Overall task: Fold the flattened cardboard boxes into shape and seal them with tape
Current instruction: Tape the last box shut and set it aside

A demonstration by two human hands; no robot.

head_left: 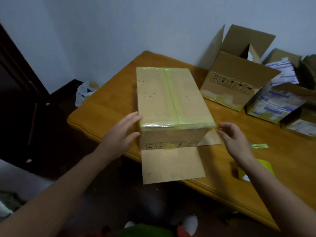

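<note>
Flanking the taped box (pixel 171 98), left hand (pixel 122 134) touches it straight-fingered, right hand (pixel 235 136) hovers unclenched; turning it could crease the splayed flaps (pixel 172 166).

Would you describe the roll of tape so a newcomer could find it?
On the wooden table, look near the front edge, right of the taped box. The roll of tape lies partly behind the right forearm: yellow-green, the only round thing.
</note>
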